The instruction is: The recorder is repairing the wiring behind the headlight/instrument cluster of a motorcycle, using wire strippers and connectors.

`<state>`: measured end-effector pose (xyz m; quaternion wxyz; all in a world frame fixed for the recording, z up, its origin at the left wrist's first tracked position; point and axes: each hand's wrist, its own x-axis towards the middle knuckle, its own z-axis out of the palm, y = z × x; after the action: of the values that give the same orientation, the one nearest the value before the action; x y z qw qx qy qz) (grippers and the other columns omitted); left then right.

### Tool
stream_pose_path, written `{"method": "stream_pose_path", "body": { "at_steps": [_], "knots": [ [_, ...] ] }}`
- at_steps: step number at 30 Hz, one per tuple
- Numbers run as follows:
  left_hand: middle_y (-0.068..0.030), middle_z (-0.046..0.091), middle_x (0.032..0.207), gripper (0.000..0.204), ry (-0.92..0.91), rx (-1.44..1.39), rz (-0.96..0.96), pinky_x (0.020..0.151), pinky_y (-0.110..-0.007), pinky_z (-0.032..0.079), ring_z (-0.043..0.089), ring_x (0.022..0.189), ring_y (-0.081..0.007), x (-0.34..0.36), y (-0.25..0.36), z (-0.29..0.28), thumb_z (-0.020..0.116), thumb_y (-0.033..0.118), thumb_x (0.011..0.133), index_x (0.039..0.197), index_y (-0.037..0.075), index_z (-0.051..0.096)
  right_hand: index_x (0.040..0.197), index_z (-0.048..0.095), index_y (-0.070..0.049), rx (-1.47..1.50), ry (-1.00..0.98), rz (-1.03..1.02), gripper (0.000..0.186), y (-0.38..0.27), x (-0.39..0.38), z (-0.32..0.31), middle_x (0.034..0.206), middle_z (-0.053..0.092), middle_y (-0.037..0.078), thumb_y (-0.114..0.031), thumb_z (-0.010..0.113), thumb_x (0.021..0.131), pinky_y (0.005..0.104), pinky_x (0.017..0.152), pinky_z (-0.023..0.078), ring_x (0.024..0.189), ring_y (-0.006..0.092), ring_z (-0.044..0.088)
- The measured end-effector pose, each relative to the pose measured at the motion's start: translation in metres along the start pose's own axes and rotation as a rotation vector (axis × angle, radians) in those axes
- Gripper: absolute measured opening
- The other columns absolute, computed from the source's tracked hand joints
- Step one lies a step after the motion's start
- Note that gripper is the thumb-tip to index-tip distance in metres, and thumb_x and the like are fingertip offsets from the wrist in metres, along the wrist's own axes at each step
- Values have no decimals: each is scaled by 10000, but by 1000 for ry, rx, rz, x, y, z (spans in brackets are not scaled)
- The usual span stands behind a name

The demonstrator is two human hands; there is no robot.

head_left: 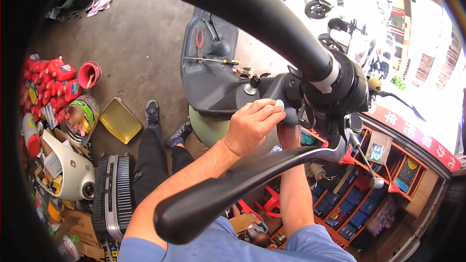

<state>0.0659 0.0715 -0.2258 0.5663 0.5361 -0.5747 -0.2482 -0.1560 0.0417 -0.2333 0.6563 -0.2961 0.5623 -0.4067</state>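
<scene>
My left hand (255, 123) pinches a small round silver part (279, 104) against the black plastic of a scooter's front. My right hand (288, 136) reaches up just behind it, its fingers hidden. The handlebar (267, 24) rises above, and a brake lever (213, 204) crosses over my forearms. Nearby on the dark panel (190, 87) lie red-handled pliers (199, 39), a screwdriver (210, 60) and a wrench (209, 28). A silver-based knob (252, 87) stands left of the handlebar.
Red bottles (51, 75), a pink bucket (90, 70), a yellow tray (121, 122), white scooter bodywork (73, 174) and a ribbed case (109, 199) sit on the left. An orange shelving unit (369, 157) with blue bins stands right. Parked scooters (320, 9) are behind.
</scene>
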Motion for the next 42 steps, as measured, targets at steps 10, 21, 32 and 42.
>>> {"method": "stream_pose_path", "body": {
  "at_steps": [10, 21, 32, 42],
  "knots": [
    [31, 649, 966, 187, 22, 10, 10, 740, -277, 506, 601, 988, -150, -2, 0, 3, 619, 108, 703, 885, 116, 659, 1169, 548, -31, -6, 12, -15, 321, 0, 2, -8, 1177, 575, 97, -252, 511, 939, 368, 957, 435, 1076, 203, 554],
    [20, 657, 960, 205, 56, 31, 18, 739, -282, 514, 617, 972, -160, 5, 4, -4, 618, 93, 697, 894, 114, 667, 1176, 545, -35, 21, 36, -29, 320, -4, 0, -21, 1179, 573, 98, -243, 506, 936, 383, 968, 420, 1080, 207, 550],
    [24, 613, 814, 190, -30, -170, -197, 655, -292, 499, 593, 823, -174, -9, 3, 18, 656, 45, 656, 835, 109, 649, 1183, 543, -38, 29, 73, -34, 320, -3, 2, -31, 1181, 572, 99, -233, 502, 933, 397, 979, 406, 1085, 211, 546],
    [12, 597, 796, 186, 71, 49, 39, 644, -299, 495, 581, 798, -182, 5, 3, 8, 644, 42, 640, 814, 105, 636, 1189, 540, -41, -4, 99, -40, 320, -5, 8, -41, 1183, 571, 99, -225, 498, 930, 411, 990, 392, 1089, 215, 543]
  ]
}}
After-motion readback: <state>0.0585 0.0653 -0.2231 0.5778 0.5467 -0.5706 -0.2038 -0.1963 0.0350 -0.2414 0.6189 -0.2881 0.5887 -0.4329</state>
